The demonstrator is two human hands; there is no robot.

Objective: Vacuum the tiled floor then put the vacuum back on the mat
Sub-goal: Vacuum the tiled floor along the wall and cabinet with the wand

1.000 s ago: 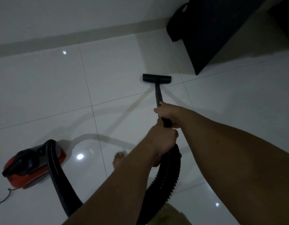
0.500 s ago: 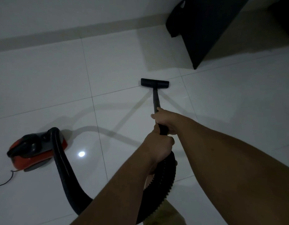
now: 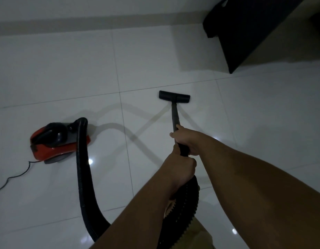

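Vacuum canister (image 3: 55, 142), red with a black top, sits on the white tiled floor (image 3: 65, 69) at our left, its ribbed black hose (image 3: 83, 177) curving to the wand (image 3: 175, 116). Our right hand (image 3: 187, 139) and left hand (image 3: 180, 169) both grip the wand (floor head (image 3: 174, 97) flat on a tile). We can read no writing.

Red-and-black vacuum (image 3: 58, 141), black ribbed hose (image 3: 83, 177), glossy white tiles (image 3: 65, 69).

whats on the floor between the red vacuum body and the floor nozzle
Head view: only bare tile with shadows lies between the vacuum body and the floor nozzle.
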